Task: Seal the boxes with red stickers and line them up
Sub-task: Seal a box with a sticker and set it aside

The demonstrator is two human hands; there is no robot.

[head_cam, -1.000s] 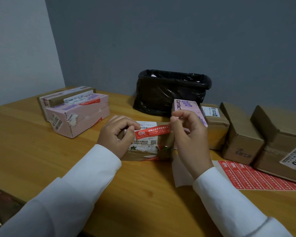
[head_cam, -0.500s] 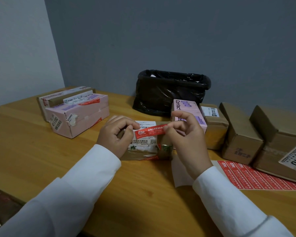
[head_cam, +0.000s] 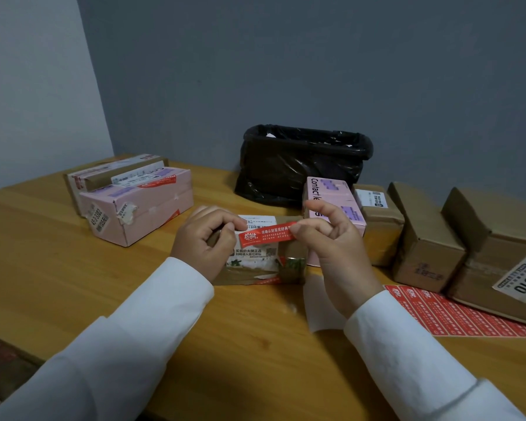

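Note:
A red sticker [head_cam: 266,234] is stretched between my two hands just above a small brown box [head_cam: 260,262] with white printed labels, at the middle of the wooden table [head_cam: 58,268]. My left hand [head_cam: 204,241] pinches the sticker's left end and also lies against the box's left side. My right hand [head_cam: 328,238] pinches the right end between thumb and fingers. A sheet of red stickers [head_cam: 456,311] lies at the right, partly under a cardboard box.
Two pink and brown boxes [head_cam: 134,202] with red stickers sit at the left. A row at the right holds a pink box [head_cam: 331,196] and three brown cardboard boxes [head_cam: 422,238]. A black-lined bin [head_cam: 301,165] stands at the back. White backing paper [head_cam: 319,308] lies by my right wrist.
The sticker has come lower and a little left, closer to the box top. My right hand moved left with it; my left hand stays at the box.

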